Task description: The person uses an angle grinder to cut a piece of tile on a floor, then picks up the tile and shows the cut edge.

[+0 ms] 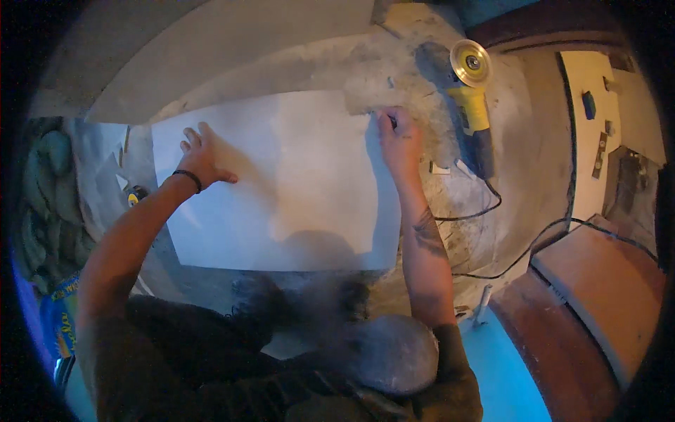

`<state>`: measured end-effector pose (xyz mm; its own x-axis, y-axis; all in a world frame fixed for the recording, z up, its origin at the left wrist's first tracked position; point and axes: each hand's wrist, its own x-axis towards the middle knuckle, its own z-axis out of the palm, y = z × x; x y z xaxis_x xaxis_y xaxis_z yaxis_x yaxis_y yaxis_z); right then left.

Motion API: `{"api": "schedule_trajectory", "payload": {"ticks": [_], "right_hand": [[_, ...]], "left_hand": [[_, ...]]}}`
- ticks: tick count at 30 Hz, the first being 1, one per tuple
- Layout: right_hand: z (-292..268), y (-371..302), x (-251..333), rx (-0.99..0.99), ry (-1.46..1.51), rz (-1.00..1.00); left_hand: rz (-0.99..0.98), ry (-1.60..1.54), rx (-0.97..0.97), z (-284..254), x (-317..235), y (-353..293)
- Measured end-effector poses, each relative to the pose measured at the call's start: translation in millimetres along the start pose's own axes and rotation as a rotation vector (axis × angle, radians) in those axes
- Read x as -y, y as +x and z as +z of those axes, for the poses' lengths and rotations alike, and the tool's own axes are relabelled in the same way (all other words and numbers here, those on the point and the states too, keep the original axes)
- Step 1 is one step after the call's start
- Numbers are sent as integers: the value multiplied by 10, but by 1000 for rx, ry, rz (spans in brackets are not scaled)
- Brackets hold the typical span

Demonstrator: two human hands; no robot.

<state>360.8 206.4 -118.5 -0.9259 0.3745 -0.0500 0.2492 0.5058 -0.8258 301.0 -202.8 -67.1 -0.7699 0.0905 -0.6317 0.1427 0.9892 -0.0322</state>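
Note:
A large white rectangular panel (309,190), like a tile, lies flat in front of me with a notch out of its far right corner. My left hand (202,156) rests on its left part, fingers spread and holding nothing. At the notch, my right hand (401,139) is closed in a pinch by the panel's right edge. Something small and dark shows between its fingers, too little of it to name. To the right of that hand lies a yellow and black angle grinder (470,109), its disc facing up.
The dusty floor (506,239) surrounds the panel. From the grinder a black cable (485,209) runs right past reddish-brown boards (598,274). Small white offcuts (439,169) lie near my right forearm. A small round yellow and black object (133,198) sits left of the panel, near a dark cloth heap (49,197).

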Motion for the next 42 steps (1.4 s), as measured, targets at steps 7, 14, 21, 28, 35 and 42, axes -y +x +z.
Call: {"api": "schedule_trajectory", "payload": {"ticks": [7,14,21,28,35,42], "right_hand": [[-46,-13,233,19,-48,22],[-59,31,102,70,-102,-24],[-50,77,132,71,-101,-44],[-67,88,177,78,-155,24],[-60,81,231,63,-142,-25],[-35,65,206,90,-137,78]], "left_hand": [[11,-83,-13,62,78,-36],[53,-60,4,26,48,-3],[87,-10,-17,27,30,-6],[109,4,-21,-61,-42,-54],[91,23,-6,-29,-18,-40],[24,-64,29,-173,-133,-73]]}}
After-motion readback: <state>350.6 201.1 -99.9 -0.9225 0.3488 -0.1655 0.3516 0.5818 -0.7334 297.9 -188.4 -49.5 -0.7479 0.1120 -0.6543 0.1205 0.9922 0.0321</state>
